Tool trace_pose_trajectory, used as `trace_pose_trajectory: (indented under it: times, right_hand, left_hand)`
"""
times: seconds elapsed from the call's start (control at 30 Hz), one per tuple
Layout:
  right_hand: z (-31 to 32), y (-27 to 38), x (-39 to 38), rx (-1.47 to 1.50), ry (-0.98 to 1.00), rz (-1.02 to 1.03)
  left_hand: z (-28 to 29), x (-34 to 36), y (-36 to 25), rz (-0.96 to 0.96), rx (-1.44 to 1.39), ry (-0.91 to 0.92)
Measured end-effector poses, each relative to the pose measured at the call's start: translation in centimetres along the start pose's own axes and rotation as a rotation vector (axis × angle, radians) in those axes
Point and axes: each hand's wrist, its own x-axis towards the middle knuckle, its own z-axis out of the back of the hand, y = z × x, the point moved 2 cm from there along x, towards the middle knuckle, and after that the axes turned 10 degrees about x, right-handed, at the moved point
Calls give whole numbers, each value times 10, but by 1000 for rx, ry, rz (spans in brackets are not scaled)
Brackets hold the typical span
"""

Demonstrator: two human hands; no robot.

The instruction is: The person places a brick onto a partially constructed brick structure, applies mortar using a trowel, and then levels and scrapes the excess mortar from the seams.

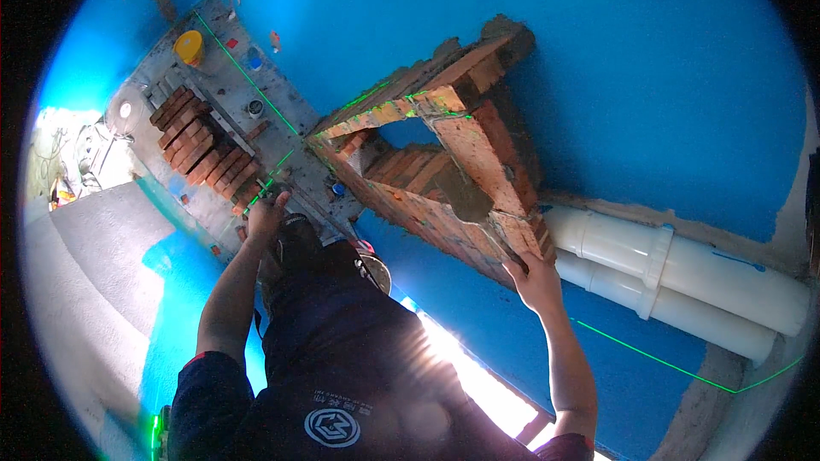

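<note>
Pipes: 2 white pipes [683, 277] along the blue wall's foot; 1 stack of red bricks [205, 149]
Brickwork: 1 hollow red-brick box [444, 162], mortar inside
Left hand [263, 215]: near the stack's edge; grip cannot be told
Right hand [538, 283]: fingers spread, touching box's corner

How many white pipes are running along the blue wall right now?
2: the upper white pipe and the lower white pipe lie side by side right of the brick enclosure; their ends are hidden.
</note>
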Motion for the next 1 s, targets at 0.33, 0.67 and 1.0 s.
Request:
trace_pose_trajectory:
  times: [0.33, 0.67, 1.0]
  right_hand:
    - [-4, 67, 46, 96, -30, 42]
    - [-12, 98, 69, 124, 70, 26]
    - [28, 85, 35, 207, -140, 137]
  left_hand:
    - [15, 34, 28, -53, -149, -87]
    - [9, 48, 98, 107, -352, -71]
    - [58, 32, 115, 264, -232, 54]
